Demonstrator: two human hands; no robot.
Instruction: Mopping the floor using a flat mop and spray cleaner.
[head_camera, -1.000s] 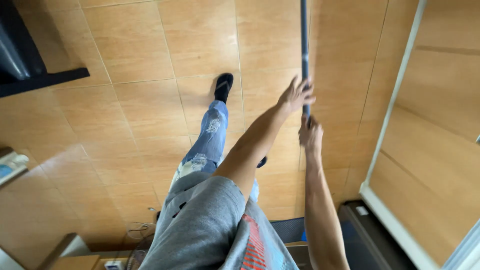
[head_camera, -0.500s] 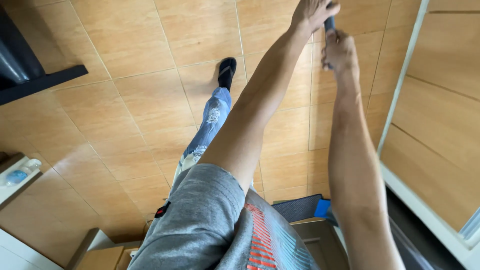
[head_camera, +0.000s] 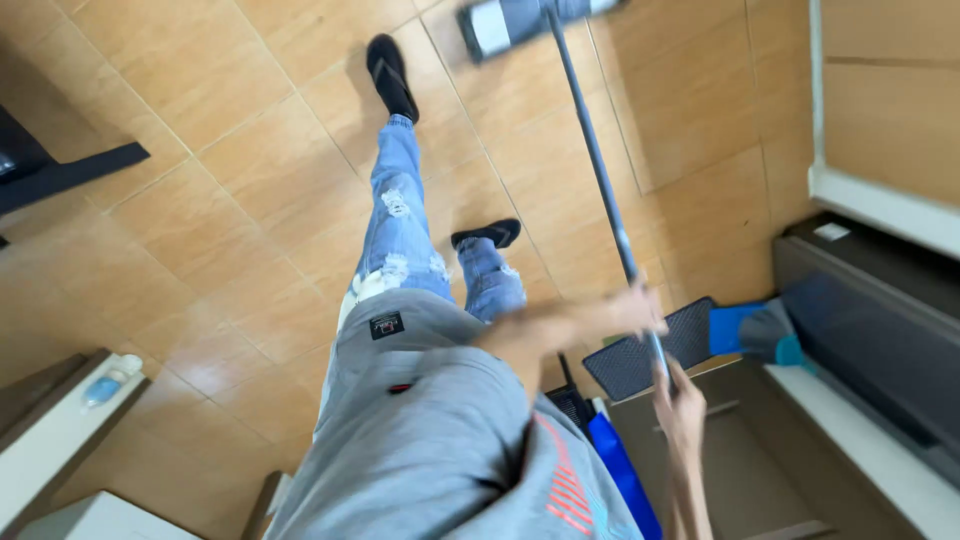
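Both hands closed around one long dark mop handle, right of the frame's centre: left hand higher on the pole, blurred, fingers wrapped on it; right hand just below, gripping the end of the same pole. Running from these hands up and to the left, slanted, to a flat grey-and-white mop head lying on the tan tiled floor at the top edge of the frame. Left of the pole, two legs in torn blue jeans with black shoes, one foot far up in the frame, the other near the centre. Below, at the bottom centre, a grey shirt. Just under the hands, a dark perforated mat, with a blue-and-grey cloth touching its right side. At lower left, a white shelf carrying a small blue object, too blurred to tell.
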